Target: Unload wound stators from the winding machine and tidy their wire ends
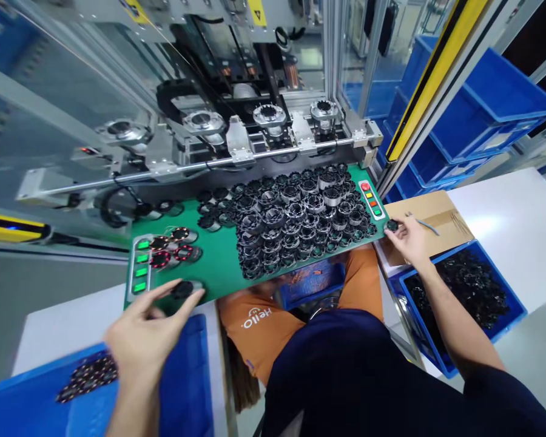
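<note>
My left hand [148, 334] is at the front left of the green work surface [221, 258]. Its thumb and fingers are closed round a motor stator [185, 289] with a black top and metal side. Just behind it stand several stators with copper-coloured or red spots round their rims [178, 250]. At the right end of the surface, my right hand [409, 240] pinches a small black plastic ring [392, 225]. Between the hands, rows of stators with black toothed rings [295, 210] are packed together, some apparently stacked.
Behind the surface is a machine with several round metal fixtures [269, 113] on a rail. A button panel [370, 200] is at the right end. A blue bin [521, 312] holds loose black parts; a blue tray [186, 370] is at lower left. Cardboard [430, 215] lies at right.
</note>
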A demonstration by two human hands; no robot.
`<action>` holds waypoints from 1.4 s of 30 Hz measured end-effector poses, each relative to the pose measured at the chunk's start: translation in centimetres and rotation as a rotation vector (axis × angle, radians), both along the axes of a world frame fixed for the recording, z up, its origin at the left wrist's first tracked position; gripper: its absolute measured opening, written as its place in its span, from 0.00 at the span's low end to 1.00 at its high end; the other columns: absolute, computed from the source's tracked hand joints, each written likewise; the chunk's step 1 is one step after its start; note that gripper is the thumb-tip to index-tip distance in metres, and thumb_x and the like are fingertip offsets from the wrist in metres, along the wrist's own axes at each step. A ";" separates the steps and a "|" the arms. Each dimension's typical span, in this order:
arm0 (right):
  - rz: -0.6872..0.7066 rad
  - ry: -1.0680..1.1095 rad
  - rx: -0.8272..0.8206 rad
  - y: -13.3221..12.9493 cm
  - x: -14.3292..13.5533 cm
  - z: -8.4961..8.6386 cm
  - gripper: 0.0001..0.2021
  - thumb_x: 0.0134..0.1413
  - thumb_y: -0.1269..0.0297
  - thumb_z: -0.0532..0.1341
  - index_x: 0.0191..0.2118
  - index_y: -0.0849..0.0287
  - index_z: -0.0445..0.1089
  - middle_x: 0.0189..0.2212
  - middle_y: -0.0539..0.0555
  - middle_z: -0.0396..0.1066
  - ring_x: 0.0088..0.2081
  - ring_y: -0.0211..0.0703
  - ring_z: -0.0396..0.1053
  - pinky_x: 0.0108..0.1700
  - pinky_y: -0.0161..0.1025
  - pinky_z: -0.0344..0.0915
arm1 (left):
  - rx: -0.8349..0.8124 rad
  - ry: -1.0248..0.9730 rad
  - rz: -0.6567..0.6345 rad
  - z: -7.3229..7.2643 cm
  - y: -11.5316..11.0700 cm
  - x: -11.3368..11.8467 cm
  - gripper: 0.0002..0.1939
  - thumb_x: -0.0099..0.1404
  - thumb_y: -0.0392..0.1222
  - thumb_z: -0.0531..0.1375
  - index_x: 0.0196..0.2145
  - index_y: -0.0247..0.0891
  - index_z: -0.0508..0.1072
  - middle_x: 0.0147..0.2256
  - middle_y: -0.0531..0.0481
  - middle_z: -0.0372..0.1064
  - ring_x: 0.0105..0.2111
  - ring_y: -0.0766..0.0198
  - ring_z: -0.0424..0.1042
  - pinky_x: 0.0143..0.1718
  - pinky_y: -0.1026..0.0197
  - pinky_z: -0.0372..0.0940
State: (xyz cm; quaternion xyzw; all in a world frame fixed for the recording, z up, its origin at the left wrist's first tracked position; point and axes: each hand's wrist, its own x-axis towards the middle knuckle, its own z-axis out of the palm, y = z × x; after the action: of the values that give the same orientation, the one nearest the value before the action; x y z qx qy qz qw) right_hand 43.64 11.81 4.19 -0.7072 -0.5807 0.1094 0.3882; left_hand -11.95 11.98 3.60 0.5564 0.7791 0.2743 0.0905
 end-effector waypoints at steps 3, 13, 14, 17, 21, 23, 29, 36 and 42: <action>0.017 0.001 -0.030 0.0 -0.2 -1.3 0.23 0.54 0.49 0.70 0.50 0.59 0.75 0.29 0.50 0.71 0.25 0.41 0.71 0.33 0.44 0.72 | 0.021 -0.027 -0.016 -0.7 0.1 0.5 0.32 0.54 0.69 0.66 0.49 0.45 0.81 0.23 0.58 0.62 0.21 0.65 0.59 0.28 0.62 0.57; 0.008 -0.076 -0.064 -0.4 -0.7 -1.4 0.27 0.54 0.45 0.70 0.53 0.58 0.75 0.35 0.55 0.77 0.30 0.45 0.73 0.40 0.47 0.72 | 0.043 0.013 -0.115 -0.8 -0.5 0.6 0.30 0.58 0.68 0.65 0.50 0.47 0.80 0.26 0.57 0.67 0.25 0.62 0.67 0.31 0.60 0.62; 0.008 -0.095 -0.051 -0.3 -0.7 -1.4 0.26 0.54 0.45 0.69 0.53 0.58 0.75 0.38 0.56 0.77 0.33 0.46 0.74 0.42 0.48 0.73 | 0.077 0.033 -0.121 -0.9 -0.6 0.4 0.29 0.58 0.69 0.64 0.49 0.49 0.80 0.27 0.56 0.68 0.26 0.60 0.69 0.33 0.59 0.63; 0.023 -0.119 -0.058 -0.1 -0.8 -1.1 0.25 0.55 0.45 0.68 0.51 0.58 0.74 0.39 0.57 0.78 0.35 0.49 0.74 0.46 0.51 0.73 | 0.089 -0.008 -0.135 -1.3 -0.6 0.0 0.28 0.58 0.69 0.63 0.48 0.51 0.79 0.30 0.56 0.71 0.28 0.59 0.70 0.35 0.57 0.67; 0.009 -0.105 -0.067 0.1 -0.6 0.1 0.24 0.50 0.47 0.71 0.47 0.57 0.72 0.42 0.58 0.78 0.39 0.50 0.75 0.46 0.50 0.73 | 0.007 -0.199 -0.146 -1.0 0.0 -0.6 0.27 0.53 0.66 0.67 0.45 0.50 0.77 0.34 0.54 0.74 0.34 0.56 0.74 0.41 0.53 0.73; -0.020 -0.048 -0.028 0.2 -0.6 1.0 0.26 0.50 0.48 0.72 0.50 0.57 0.70 0.43 0.57 0.78 0.39 0.49 0.75 0.45 0.49 0.73 | 0.053 -0.371 -0.138 -0.2 0.3 -0.6 0.26 0.49 0.61 0.70 0.44 0.48 0.74 0.38 0.52 0.76 0.41 0.54 0.77 0.46 0.51 0.75; 0.050 -0.097 0.037 0.6 -1.0 3.6 0.23 0.65 0.49 0.61 0.61 0.50 0.71 0.48 0.56 0.77 0.42 0.46 0.73 0.50 0.51 0.72 | 0.137 -0.292 -0.174 3.0 0.7 -0.3 0.24 0.58 0.62 0.64 0.49 0.49 0.74 0.46 0.52 0.74 0.38 0.59 0.75 0.51 0.50 0.74; 0.016 0.039 0.094 0.5 -1.2 2.7 0.30 0.57 0.47 0.68 0.62 0.55 0.68 0.52 0.60 0.75 0.43 0.47 0.77 0.47 0.48 0.76 | 0.233 -0.467 -0.118 1.2 0.8 0.9 0.36 0.52 0.60 0.70 0.56 0.45 0.73 0.46 0.47 0.77 0.46 0.53 0.78 0.56 0.48 0.73; 0.052 -0.244 0.025 0.4 -0.6 -0.7 0.21 0.60 0.46 0.64 0.50 0.55 0.75 0.39 0.58 0.76 0.38 0.51 0.71 0.48 0.56 0.72 | 0.214 -0.034 -0.180 -1.6 0.6 1.8 0.23 0.63 0.63 0.64 0.49 0.47 0.80 0.43 0.47 0.79 0.45 0.49 0.77 0.55 0.44 0.72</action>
State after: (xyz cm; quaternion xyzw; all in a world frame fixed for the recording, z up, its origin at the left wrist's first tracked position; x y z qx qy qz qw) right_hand 43.09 12.25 3.50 -0.6950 -0.6432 0.0252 0.3203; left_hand -10.13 12.55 1.97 0.6257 0.6907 0.3560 0.0680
